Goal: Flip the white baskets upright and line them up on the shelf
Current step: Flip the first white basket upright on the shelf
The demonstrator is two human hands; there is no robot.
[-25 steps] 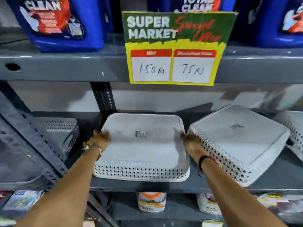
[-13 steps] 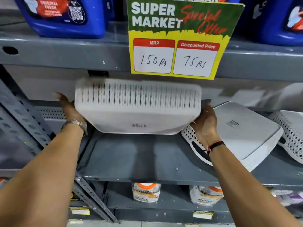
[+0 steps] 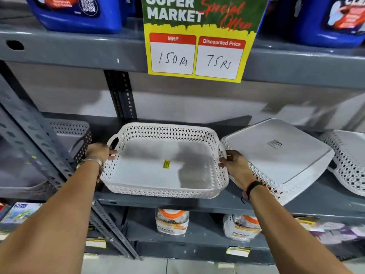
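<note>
Left hand (image 3: 98, 151) clamped on left handle of upright white basket (image 3: 166, 163), set on grey shelf (image 3: 158, 201). Right hand (image 3: 235, 165) clamped on right handle. Step: seating flipped basket. Next: release, flip adjacent inverted basket (image 3: 280, 153).

A grey metal shelf (image 3: 197, 202) with perforated uprights carries the white baskets. 1 perforated white basket (image 3: 166, 161) sits open side up near the front edge, a yellow sticker (image 3: 166, 164) on its floor. Just to its right, touching it, an upside-down basket (image 3: 280, 155) lies tilted, solid bottom up, with a label on it. A third basket (image 3: 349, 161), also bottom up, lies at the far right. At the left, behind the slanted upright, stands an upright basket (image 3: 73, 135).
</note>
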